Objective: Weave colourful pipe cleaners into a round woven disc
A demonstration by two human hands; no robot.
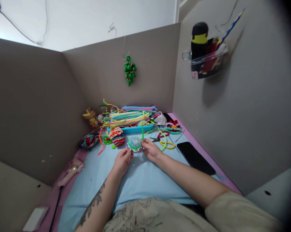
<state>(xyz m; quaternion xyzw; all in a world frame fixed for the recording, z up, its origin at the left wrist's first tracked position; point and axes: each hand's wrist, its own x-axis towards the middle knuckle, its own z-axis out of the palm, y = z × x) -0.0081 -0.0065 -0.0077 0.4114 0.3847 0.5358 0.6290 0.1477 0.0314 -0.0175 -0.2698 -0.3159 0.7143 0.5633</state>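
Note:
Between my two hands is a round, domed pipe-cleaner piece point(135, 144), coiled in turquoise and pink with a purple edge below. My left hand point(123, 160) pinches its lower left rim. At the right rim, the fingers of my right hand point(150, 149) are closed on the same piece. A green pipe cleaner point(142, 131) stands upright by my right fingertips; whether they grip it too, I cannot tell. Just beyond my right hand lie scissors point(169, 145) with yellow and red handles. A striped stack of coiled pipe-cleaner pieces point(116, 137) is left of the domed piece.
A blue tray point(133, 130) piled with pipe cleaners point(131, 116) stands at the back. On the right lie a black phone point(195, 158) and another pipe-cleaner piece point(174, 128). To the left are a metal bowl point(81, 144) and a pink glue gun point(71, 174). Grey panels point(150, 64) surround the table.

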